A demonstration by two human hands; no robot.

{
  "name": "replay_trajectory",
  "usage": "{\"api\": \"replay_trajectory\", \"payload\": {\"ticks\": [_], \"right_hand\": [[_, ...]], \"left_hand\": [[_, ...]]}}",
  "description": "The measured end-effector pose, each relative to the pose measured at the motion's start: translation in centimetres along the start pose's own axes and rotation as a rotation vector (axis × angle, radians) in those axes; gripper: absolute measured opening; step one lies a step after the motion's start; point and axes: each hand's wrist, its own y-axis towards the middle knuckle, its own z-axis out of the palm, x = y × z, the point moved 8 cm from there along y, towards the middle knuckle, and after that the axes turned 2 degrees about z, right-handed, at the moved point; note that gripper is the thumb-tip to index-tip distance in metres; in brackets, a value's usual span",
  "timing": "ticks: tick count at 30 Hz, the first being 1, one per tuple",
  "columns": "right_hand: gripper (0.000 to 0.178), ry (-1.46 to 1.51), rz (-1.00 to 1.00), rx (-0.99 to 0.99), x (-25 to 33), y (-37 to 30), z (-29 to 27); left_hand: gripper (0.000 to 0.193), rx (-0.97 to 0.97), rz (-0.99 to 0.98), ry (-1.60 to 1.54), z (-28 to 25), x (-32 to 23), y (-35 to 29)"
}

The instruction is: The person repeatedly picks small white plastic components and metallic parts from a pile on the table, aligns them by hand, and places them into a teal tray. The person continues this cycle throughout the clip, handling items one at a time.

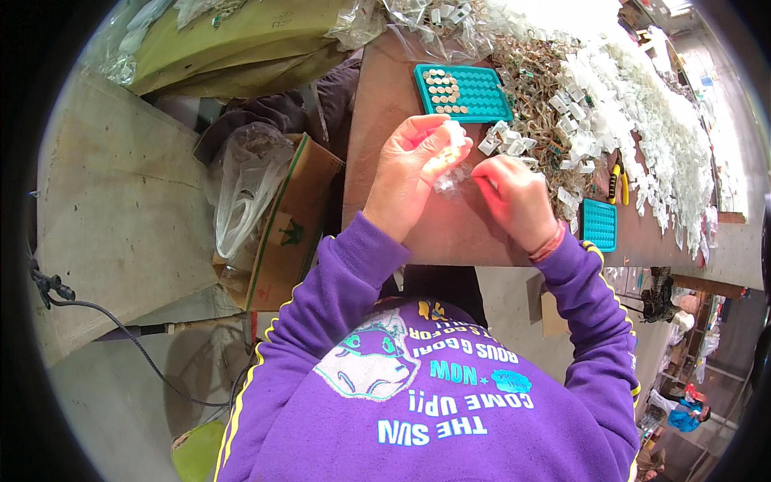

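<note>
My left hand point(408, 170) is raised over the brown tabletop point(377, 153), thumb and fingers pinched on a small white plastic piece point(456, 133) that glares in bright light. To its right is my right hand point(518, 201), apart from the left, with the fingers curled in and the tips close together. Whatever those fingertips may hold is too small to make out. Between and below the hands lies a little heap of clear plastic bits point(451, 183). Just beyond the right hand sits a cluster of white plastic housings point(507, 143).
A teal tray point(482, 95), partly filled with round silver discs, lies beyond my hands. Heaped wiry parts point(526, 68) and white plastic pieces point(666, 153) cover the table's right side. Yellow-black pliers point(618, 185) and a smaller teal tray point(598, 225) lie there. A cardboard box point(293, 217) stands left.
</note>
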Motion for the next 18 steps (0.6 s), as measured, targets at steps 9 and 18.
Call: {"api": "replay_trajectory", "payload": {"ticks": [9, 18], "right_hand": [[0.014, 0.362, 0.029, -0.154, 0.7, 3.2, -4.4], [0.024, 0.166, -0.095, -0.073, 2.8, 3.9, -5.1]], "left_hand": [[0.025, 0.044, -0.157, 0.057, 0.9, 1.0, -0.2], [0.025, 0.036, -0.197, 0.093, 0.9, 1.2, -0.4]]}}
